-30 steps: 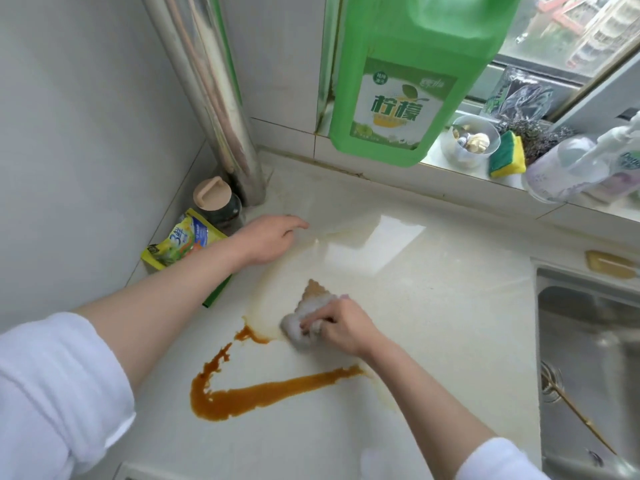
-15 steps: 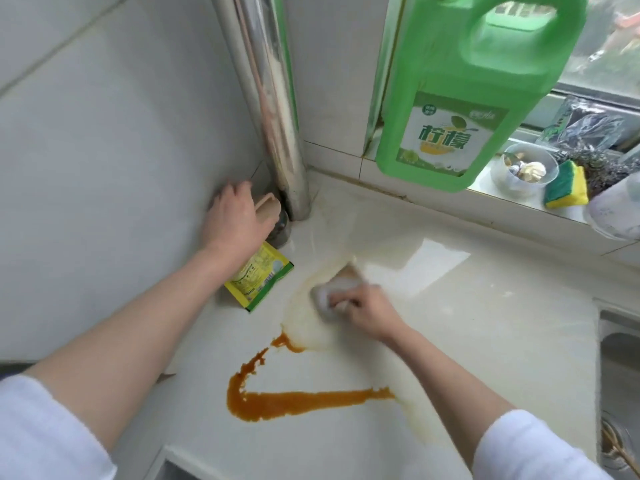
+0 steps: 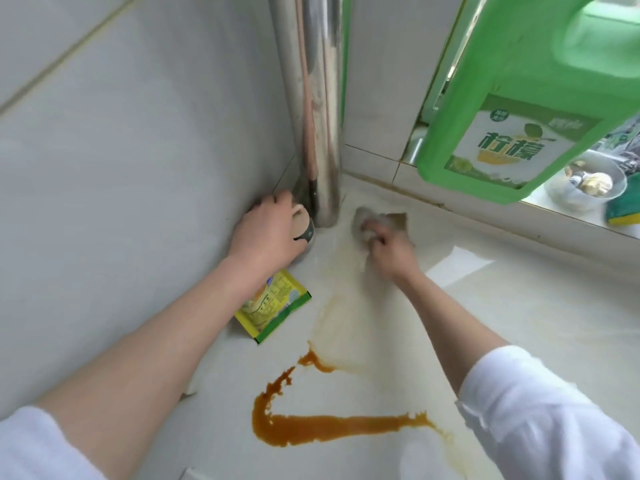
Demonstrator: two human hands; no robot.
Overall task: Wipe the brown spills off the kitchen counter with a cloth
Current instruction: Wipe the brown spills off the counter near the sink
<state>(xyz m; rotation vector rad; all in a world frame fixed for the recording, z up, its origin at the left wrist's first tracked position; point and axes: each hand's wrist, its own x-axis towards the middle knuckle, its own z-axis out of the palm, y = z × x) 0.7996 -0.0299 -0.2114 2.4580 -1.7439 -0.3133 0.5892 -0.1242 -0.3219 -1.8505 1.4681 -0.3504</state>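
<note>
A thick brown spill (image 3: 332, 429) runs in a bent line across the pale counter (image 3: 519, 306) near me. Above it a thin yellowish smear (image 3: 343, 306) stretches up toward the corner. My right hand (image 3: 388, 252) grips a crumpled grey cloth (image 3: 370, 221) stained brown, pressed on the counter close to the steel pipe (image 3: 311, 109). My left hand (image 3: 268, 237) is curled over a small dark jar (image 3: 304, 230) with a tan lid, in the corner beside the pipe.
A yellow-green sachet (image 3: 273, 308) lies flat under my left forearm. A large green detergent jug (image 3: 526, 91) stands on the window ledge, with a small clear cup (image 3: 585, 185) and a sponge edge (image 3: 623, 213) beside it. Tiled walls close the left and back.
My right hand has pushed the cloth up the counter toward the pipe, leaving a longer smear. My left hand went from resting on the counter to the jar and stays there.
</note>
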